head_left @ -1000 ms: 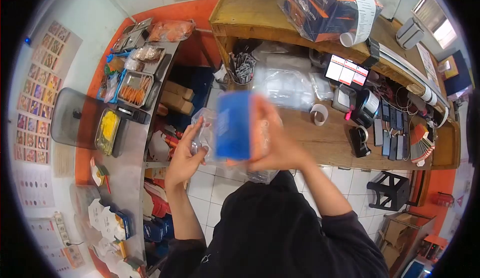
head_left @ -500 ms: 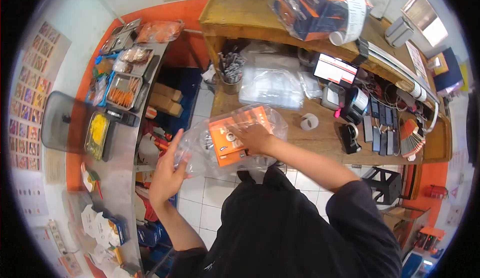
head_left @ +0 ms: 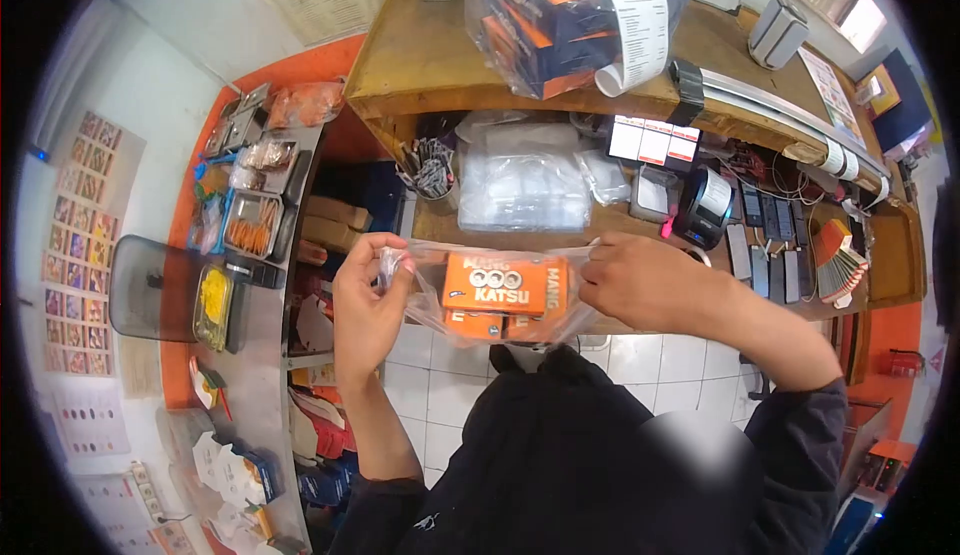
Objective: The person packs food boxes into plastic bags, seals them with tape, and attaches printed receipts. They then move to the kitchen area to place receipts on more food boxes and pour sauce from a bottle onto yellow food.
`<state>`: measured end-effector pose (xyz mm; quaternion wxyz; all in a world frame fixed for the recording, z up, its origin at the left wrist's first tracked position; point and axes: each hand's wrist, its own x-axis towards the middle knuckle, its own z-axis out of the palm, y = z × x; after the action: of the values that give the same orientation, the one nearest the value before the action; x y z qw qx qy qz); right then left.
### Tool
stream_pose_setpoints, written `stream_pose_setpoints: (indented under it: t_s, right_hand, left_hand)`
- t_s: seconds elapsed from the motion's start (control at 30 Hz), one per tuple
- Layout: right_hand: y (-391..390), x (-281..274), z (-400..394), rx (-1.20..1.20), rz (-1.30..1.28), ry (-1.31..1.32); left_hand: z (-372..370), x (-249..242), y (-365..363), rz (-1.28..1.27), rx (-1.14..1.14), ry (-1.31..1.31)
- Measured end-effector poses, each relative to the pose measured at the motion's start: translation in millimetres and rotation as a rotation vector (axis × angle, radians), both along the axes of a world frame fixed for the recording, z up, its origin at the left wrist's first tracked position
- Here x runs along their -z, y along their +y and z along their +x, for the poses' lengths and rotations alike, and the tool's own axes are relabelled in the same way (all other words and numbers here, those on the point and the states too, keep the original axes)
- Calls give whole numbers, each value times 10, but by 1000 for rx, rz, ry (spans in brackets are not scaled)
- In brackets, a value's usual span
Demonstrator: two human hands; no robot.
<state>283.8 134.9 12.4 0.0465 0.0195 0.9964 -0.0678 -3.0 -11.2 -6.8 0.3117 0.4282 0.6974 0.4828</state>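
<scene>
A clear plastic bag (head_left: 425, 307) hangs stretched between my two hands, with several orange boxes (head_left: 494, 284) inside it; the top one reads "KATSU". My left hand (head_left: 372, 305) pinches the bag's left edge between thumb and fingers. On the other side, my right hand (head_left: 645, 283) has its fingers closed on the bag's right edge. The boxes sit in front of my body, at the near edge of the wooden desk.
Flat plastic bags (head_left: 525, 190), a cup of wrapped items (head_left: 433, 170), a screen (head_left: 653, 143) and a black printer (head_left: 706, 205) are on the desk. Bagged boxes (head_left: 560, 25) stand on the upper shelf. Food trays (head_left: 254, 223) line the left counter (head_left: 262, 355).
My right hand has come off the box and now grips the bag's right edge. My left hand has closed on the left edge. The bag is pulled wide, and the view has shifted.
</scene>
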Motion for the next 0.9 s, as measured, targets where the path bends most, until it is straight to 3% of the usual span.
stream_pose_setpoints:
  t_s: [0.07, 0.13, 0.17, 0.27, 0.3, 0.4, 0.43, 0.5, 0.57, 0.63, 0.7, 0.77, 0.8, 0.9]
  right_hand:
    - [5, -36, 203, 94, -94, 68]
    - [-21, 21, 428, 198, -247, 164]
    - [-36, 27, 547, 231, -333, 90]
    - [-90, 534, 1065, 377, -631, 376]
    - [-85, 852, 1299, 487, -834, 356]
    - [-273, 1565, 1587, 811, -706, 213]
    - [-273, 1834, 1476, 728, -688, 235]
    - [-218, 1920, 958, 650, -587, 344]
    - [-128, 2343, 456, 532, -460, 583]
    - [-149, 2370, 164, 501, -544, 457]
    - [-148, 2495, 30, 436, -559, 400]
    - [-211, 2690, 28, 342, -517, 394]
    - [-190, 2654, 51, 363, -619, 442]
    - [-155, 2553, 98, 452, -882, 624]
  left_hand:
    - [24, 53, 85, -40, -34, 52]
    - [101, 136, 69, -26, 16, -54]
    - [143, 193, 10, -21, 38, -112]
    - [134, 366, -313, -12, 243, 7]
    - [9, 491, -459, -112, 314, -91]
    - [32, 1234, -604, -340, 393, 607]
    - [73, 1602, -578, -385, 509, 529]
    - [413, 1832, -198, 6, 539, 501]
    - [686, 2147, 114, 163, 414, 179]
    - [658, 2647, 254, 190, 468, 74]
    - [643, 2650, 338, 166, 540, 185]
    - [844, 2322, 349, 149, 511, 289]
    - [918, 2285, 346, 142, 486, 293]
    - [1055, 2464, 279, 84, 341, 62]
